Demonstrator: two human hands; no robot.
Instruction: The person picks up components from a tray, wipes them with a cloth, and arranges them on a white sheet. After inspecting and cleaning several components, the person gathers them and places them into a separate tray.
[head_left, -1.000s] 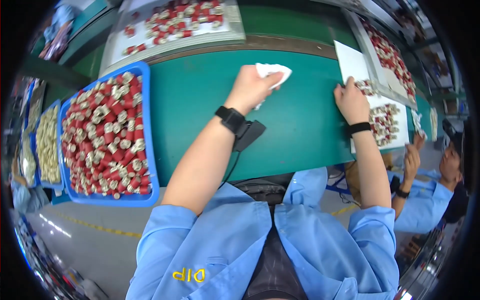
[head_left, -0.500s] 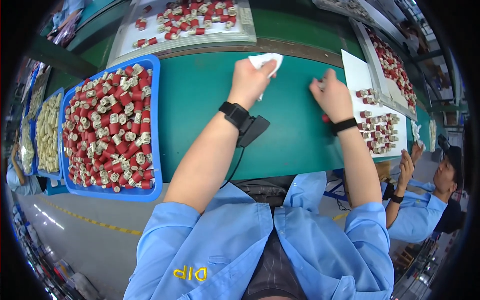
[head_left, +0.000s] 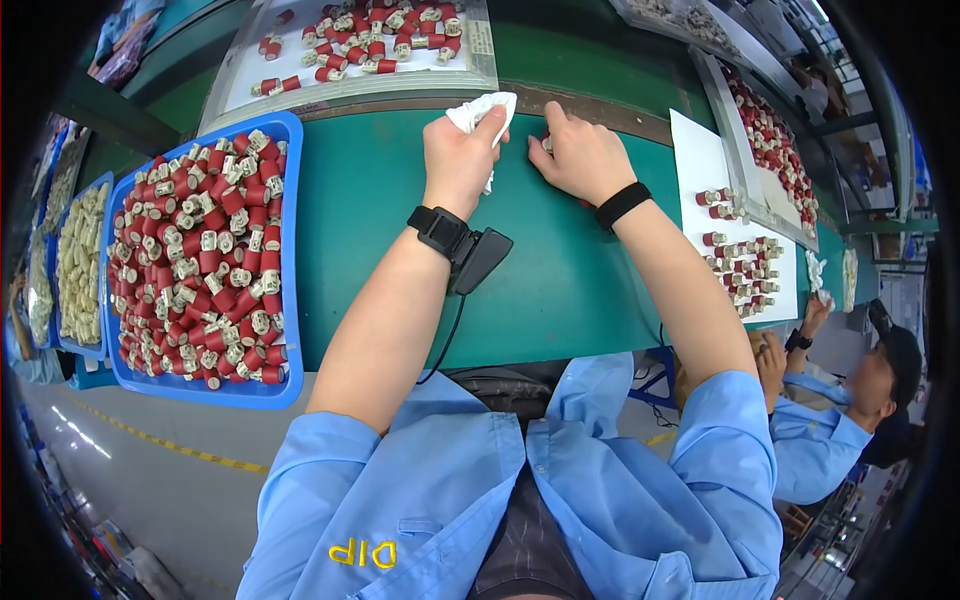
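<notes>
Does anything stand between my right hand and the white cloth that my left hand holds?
Nothing visible does: between the right hand and the white cloth in the left hand, only green tabletop shows.

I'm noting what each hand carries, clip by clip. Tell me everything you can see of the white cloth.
The cloth is plain white, thin and soft-looking; whether it is fabric or paper, I cannot tell. It is crumpled, gripped in the left hand with the thumb pressed on it. A bunched part sticks out above the thumb and fingers, and a small end shows below them. The rest is hidden in the grip. It is over the far part of the green table; whether it touches the surface is unclear.
</notes>
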